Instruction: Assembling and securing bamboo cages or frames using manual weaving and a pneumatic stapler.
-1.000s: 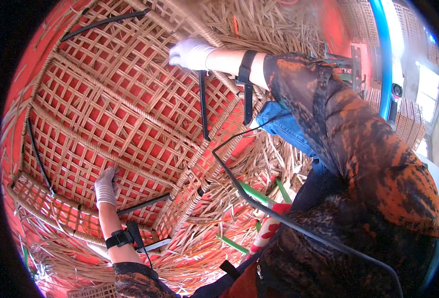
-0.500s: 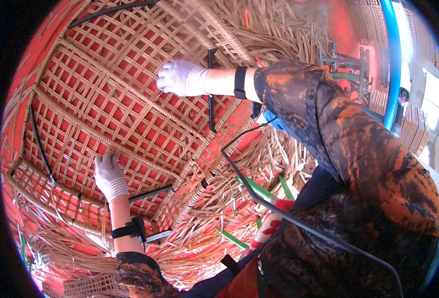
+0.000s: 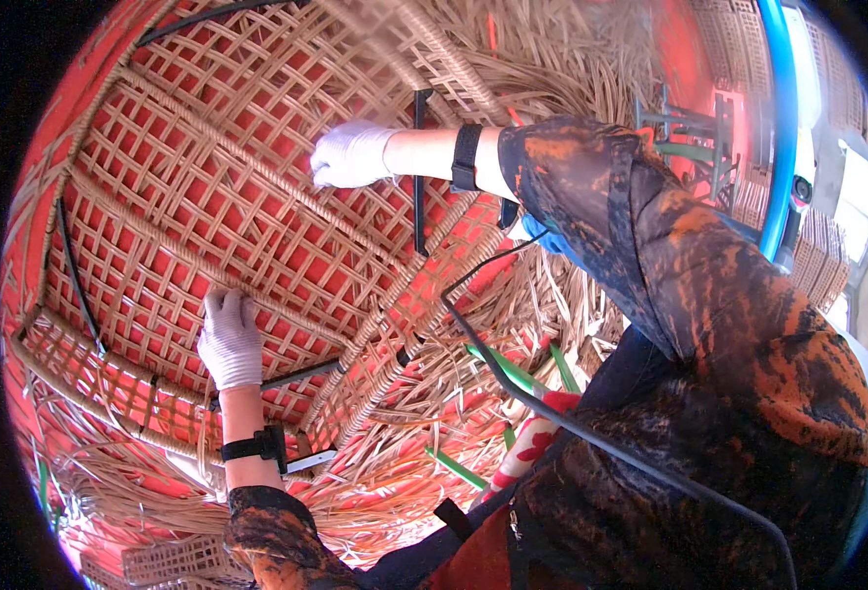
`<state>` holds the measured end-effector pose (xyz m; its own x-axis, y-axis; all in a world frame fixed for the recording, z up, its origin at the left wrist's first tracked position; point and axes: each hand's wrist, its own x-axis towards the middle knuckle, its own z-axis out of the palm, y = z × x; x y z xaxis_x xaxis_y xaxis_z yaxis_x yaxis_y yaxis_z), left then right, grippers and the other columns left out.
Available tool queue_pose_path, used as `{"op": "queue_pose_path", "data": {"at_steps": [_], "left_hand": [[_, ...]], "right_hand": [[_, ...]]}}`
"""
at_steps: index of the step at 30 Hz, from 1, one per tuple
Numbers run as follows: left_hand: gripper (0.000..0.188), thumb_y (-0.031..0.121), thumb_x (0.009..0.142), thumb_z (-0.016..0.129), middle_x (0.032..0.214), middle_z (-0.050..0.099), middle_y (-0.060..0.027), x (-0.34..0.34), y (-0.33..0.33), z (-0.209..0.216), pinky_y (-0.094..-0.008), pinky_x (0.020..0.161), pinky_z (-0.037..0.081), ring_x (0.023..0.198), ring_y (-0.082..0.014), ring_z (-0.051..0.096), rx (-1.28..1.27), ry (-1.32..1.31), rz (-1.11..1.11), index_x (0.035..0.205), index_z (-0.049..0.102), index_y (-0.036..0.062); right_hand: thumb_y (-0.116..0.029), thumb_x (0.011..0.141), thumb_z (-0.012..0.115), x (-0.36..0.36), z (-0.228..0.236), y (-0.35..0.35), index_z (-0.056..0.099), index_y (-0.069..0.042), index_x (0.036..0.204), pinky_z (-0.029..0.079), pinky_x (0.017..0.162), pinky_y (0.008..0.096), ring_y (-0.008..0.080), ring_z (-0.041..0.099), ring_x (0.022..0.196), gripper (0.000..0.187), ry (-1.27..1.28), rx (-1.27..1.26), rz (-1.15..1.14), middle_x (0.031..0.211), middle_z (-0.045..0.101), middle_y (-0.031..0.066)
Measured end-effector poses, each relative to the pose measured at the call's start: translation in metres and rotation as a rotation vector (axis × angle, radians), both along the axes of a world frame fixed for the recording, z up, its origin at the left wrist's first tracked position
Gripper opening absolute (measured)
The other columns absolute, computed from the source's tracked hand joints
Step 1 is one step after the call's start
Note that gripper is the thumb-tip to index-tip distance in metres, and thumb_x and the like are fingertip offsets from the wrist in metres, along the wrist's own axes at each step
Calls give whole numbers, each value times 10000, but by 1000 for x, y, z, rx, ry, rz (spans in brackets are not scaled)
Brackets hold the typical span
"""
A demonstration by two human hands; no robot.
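A large tan woven panel with an open lattice, wrapped ribs and dark metal frame bars lies over a red surface. My left hand, in a pale ribbed glove, rests on the lattice at its near part. Its fingers curl down at a wrapped rib, and their tips are hidden. Farther off, my right hand, gloved as well, is closed over the lattice just left of a black frame bar. Whatever it grips, perhaps a cane strand, I cannot make out.
Loose tan strands heap at the far side and along the panel's right edge. Green legs stand near my body. A dark cable crosses my front. A blue pole and stacked woven pieces are at right.
My left hand has moved slightly right and farther up along the rib. The right hand has turned a little, its fingers curled tighter, staying over nearly the same spot.
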<state>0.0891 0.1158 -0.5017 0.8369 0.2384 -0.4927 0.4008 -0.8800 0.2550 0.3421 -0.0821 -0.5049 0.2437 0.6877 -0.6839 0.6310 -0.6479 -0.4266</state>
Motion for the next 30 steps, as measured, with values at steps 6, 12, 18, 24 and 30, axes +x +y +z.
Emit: {"op": "queue_pose_path", "data": {"at_steps": [6, 12, 18, 24, 30], "left_hand": [[178, 171, 799, 654, 1015, 599, -47, -13, 6, -11, -430, 673, 525, 852, -305, 631, -134, -212, 51, 972, 657, 128], [200, 187, 886, 593, 648, 562, -40, -37, 23, -68, -306, 512, 458, 522, -177, 526, -738, -59, 726, 806, 653, 13], [268, 308, 914, 593, 559, 502, 29, -41, 26, -77, -239, 354, 270, 387, -88, 391, -1004, 458, 1216, 714, 578, 130], [177, 166, 941, 537, 624, 566, -17, -62, 76, -42, -247, 379, 340, 461, -113, 484, -804, 659, 912, 924, 647, 28], [188, 55, 908, 497, 698, 630, -63, -89, 112, 19, -286, 447, 460, 533, -153, 575, -652, 718, 718, 1029, 637, 20]], "right_hand": [[-381, 901, 538, 4, 13, 18, 691, -102, 973, 491, 791, 419, 281, 653, 842, 326, 29, -228, -53, 909, 677, 124], [-380, 927, 504, -23, 17, 10, 653, -52, 980, 506, 806, 423, 282, 646, 875, 364, -278, -128, 110, 939, 665, 136], [-255, 889, 537, -25, 22, -5, 597, -36, 1008, 508, 803, 403, 247, 569, 929, 257, -554, 137, 270, 1000, 583, 127], [-270, 901, 497, 31, 15, -5, 609, -81, 1092, 485, 867, 444, 285, 585, 1011, 291, -662, 324, 318, 1065, 592, 120], [-188, 808, 566, 60, 79, 1, 607, -116, 958, 443, 834, 421, 293, 555, 982, 171, -762, 618, 385, 982, 587, 94]]}}
